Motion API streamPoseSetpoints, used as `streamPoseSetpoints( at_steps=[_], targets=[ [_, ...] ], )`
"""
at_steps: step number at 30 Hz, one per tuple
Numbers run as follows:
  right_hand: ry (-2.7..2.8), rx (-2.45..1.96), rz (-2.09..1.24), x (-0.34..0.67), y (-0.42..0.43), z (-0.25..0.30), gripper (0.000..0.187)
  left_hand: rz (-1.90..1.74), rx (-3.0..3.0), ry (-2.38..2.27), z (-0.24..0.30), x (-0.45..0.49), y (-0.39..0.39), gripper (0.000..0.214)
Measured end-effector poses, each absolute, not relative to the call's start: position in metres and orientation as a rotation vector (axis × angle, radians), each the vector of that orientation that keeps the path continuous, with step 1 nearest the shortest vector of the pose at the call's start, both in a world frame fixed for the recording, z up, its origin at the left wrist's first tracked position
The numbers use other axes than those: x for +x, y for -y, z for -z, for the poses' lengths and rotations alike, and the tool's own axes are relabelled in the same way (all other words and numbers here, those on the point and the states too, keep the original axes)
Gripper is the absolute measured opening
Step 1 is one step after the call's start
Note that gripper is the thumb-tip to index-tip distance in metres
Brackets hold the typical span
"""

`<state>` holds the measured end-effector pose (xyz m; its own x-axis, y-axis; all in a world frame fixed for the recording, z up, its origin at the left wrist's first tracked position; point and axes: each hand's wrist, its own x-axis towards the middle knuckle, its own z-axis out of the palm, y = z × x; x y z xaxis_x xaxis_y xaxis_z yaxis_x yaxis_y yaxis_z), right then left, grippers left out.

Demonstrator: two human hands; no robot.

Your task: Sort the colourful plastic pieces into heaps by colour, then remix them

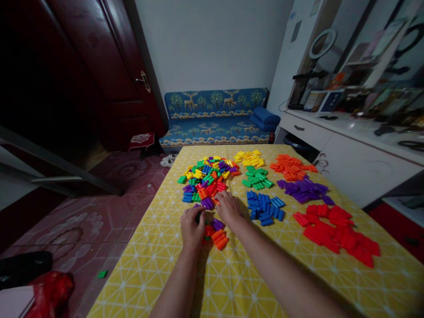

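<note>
At the near edge of a mixed heap of plastic building blocks (205,179), my right hand (228,208) has its fingers curled down, with an orange block (216,201) at the fingertips. My left hand (192,226) is closed beside it, thumb and fingers together over something dark that is mostly hidden. Just right of the left hand, between my wrists, lie a purple block (217,224), an orange block group (220,239) and some red and green pieces. Purple blocks (207,203) sit right in front of both hands.
Single-colour piles stand to the right: yellow (250,158), green (257,178), blue (264,206), orange (289,167), purple (304,190) and red (338,232). Beneath them is a yellow patterned tablecloth (159,265). One green block (102,274) is on the floor. A sofa (215,126) stands behind.
</note>
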<state>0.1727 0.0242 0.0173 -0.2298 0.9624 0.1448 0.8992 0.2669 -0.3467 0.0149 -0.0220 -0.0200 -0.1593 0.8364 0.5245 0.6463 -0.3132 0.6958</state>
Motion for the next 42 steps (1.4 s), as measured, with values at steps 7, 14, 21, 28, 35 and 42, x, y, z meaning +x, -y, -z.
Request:
streamPoseSetpoints(
  at_steps=[7, 14, 21, 28, 35, 42],
  targets=[
    [2.172, -1.781, -0.224, 0.165, -0.026, -0.024, 0.028, -1.463, 1.893, -1.704, 0.018, 0.015, 0.023, 0.018],
    [2.052, -1.76, -0.304, 0.166, -0.025, -0.023, 0.022, -1.469, 1.876, -1.723, 0.021, 0.014, 0.021, 0.018],
    [1.741, -1.631, -0.58, 0.177, -0.021, -0.029, 0.028, -1.483, 1.879, -1.713, 0.02, 0.014, 0.021, 0.018],
    [1.037, -1.31, -1.013, 0.259, -0.044, -0.051, 0.017, -1.481, 1.861, -1.708, 0.018, 0.015, 0.021, 0.017],
    [0.658, -1.448, -0.878, 0.367, -0.091, -0.072, 0.045, -1.476, 1.846, -1.717, 0.021, 0.015, 0.02, 0.017],
    [0.778, -1.569, -0.531, 0.422, -0.116, -0.092, 0.07, -1.471, 1.836, -1.702, 0.022, 0.015, 0.02, 0.017]
  ],
)
